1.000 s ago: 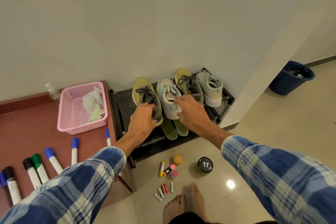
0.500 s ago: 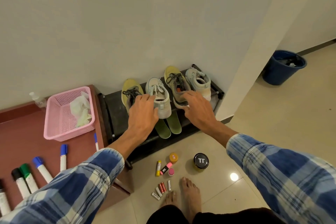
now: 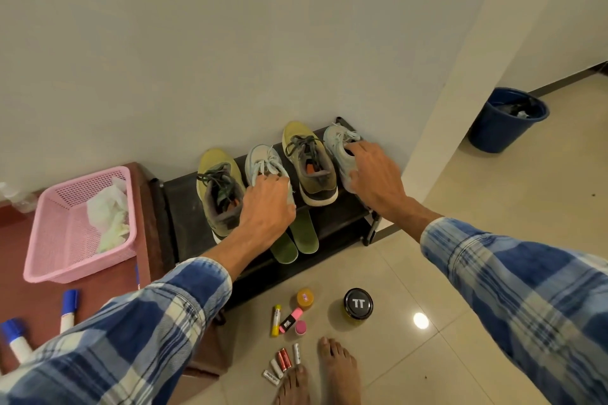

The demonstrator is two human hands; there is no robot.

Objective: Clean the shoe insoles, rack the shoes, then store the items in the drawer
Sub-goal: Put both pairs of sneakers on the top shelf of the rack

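Head view: at the left, markers lie on a reddish surface beside a pink basket that holds crumpled tissue. Next comes a black rack against the wall, with four shoes in a row on its top shelf, toes to the wall. The first yellow shoe stands free. The left hand lies over the heel of the first pale shoe beside it, fingers curled round its collar. Below that hand, two green insoles lie side by side on the lower shelf. The second yellow shoe stands untouched between the hands. The right hand grips the second pale shoe at the rack's right end, fingers across its opening and thumb on its near side. On the floor in front lie batteries and a black-lidded jar; a blue bin stands well apart to the right.
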